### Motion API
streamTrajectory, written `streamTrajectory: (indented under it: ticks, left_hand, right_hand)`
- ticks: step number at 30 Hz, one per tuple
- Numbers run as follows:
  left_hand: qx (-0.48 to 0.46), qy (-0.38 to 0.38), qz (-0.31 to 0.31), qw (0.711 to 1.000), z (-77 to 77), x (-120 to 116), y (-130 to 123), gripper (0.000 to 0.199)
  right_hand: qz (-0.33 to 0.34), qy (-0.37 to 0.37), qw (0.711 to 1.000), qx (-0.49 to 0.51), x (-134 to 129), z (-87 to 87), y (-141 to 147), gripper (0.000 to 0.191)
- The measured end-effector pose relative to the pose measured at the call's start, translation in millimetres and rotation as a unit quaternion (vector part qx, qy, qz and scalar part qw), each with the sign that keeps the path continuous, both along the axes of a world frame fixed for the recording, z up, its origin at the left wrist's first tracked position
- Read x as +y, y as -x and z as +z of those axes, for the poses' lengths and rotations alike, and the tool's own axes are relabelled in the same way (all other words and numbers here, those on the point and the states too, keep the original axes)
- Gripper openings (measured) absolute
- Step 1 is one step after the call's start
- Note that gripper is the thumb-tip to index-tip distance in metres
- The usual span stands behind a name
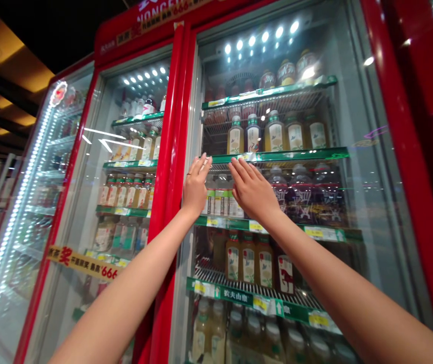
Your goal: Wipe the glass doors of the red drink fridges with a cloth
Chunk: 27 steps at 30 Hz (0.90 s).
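Note:
Both arms reach forward to a red drinks fridge (167,167) with glass doors. My left hand (195,186) is raised beside the right door's inner edge, palm toward the glass, its fingers stretched out and a thin ring on one. A little to the right, my right hand (253,191) is held up against or just before the same glass door (216,136), fingers straight and close together. Whether either hand touches the glass, I cannot tell. Neither hand holds anything. Behind the glass, bottles of pale yellow drink (276,132) stand on a green-edged shelf (296,154).
Lower down are dark bottles (302,192), amber bottles (249,260) and a bottle with a red horse label (286,274). The left door (87,202) bears a yellow printed strip (83,264). Another lit fridge (30,202) stands farther left.

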<state>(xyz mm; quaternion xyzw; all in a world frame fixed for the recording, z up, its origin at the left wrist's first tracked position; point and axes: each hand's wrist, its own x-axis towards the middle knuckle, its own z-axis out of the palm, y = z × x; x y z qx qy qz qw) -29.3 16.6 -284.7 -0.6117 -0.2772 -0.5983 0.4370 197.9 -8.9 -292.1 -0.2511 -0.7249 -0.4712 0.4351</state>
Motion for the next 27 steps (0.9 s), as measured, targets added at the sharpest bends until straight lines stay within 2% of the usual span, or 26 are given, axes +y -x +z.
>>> streamTrajectory:
  ticks: [3, 7, 9, 11, 13, 15, 17, 22, 24, 27]
  left_hand:
    - [0.074, 0.045, 0.026, 0.996, 6.3, -15.1, 6.7, 0.091]
    - [0.097, 0.062, 0.076, 0.99, 23.7, -31.5, 27.9, 0.074]
    - [0.063, 0.05, 0.092, 0.993, 20.7, -33.7, 36.7, 0.069]
    - [0.03, 0.038, 0.091, 0.995, 9.5, -32.0, 41.7, 0.068]
    - [0.012, 0.033, 0.082, 0.996, -2.9, -28.2, 43.0, 0.071]
    - [0.013, 0.032, 0.077, 0.996, -8.6, -24.9, 42.3, 0.075]
    - [0.03, 0.038, 0.08, 0.996, -3.7, -23.5, 41.9, 0.078]
    - [0.039, 0.059, 0.09, 0.993, 22.7, -24.5, 42.6, 0.074]
    - [0.019, 0.055, 0.085, 0.995, 20.6, -23.7, 38.8, 0.073]
    - [0.036, 0.046, 0.062, 0.996, 4.6, -20.9, 28.3, 0.075]
  right_hand:
    - [0.0, -0.002, 1.0, 0.001, 0.0, 0.1, 0.1, 0.065]
    - [0.021, -0.008, 1.0, 0.005, 3.2, -0.5, -0.7, 0.068]
    - [0.026, -0.008, 1.0, 0.005, 4.8, -0.9, -1.1, 0.069]
    - [0.026, -0.008, 1.0, 0.003, 5.7, -1.1, -1.5, 0.071]
    - [0.028, -0.007, 1.0, 0.001, 5.7, -1.0, -1.6, 0.073]
    - [0.028, -0.004, 1.0, 0.001, 5.1, -0.8, -1.6, 0.074]
    - [0.023, -0.001, 1.0, 0.002, 4.4, -0.6, -1.5, 0.072]
    - [0.01, -0.003, 1.0, 0.004, 4.4, -1.0, -1.5, 0.069]
    - [0.011, -0.006, 1.0, 0.002, 4.7, -1.1, -1.5, 0.07]
    - [0.006, -0.009, 1.0, 0.001, 3.6, -0.9, -1.0, 0.069]
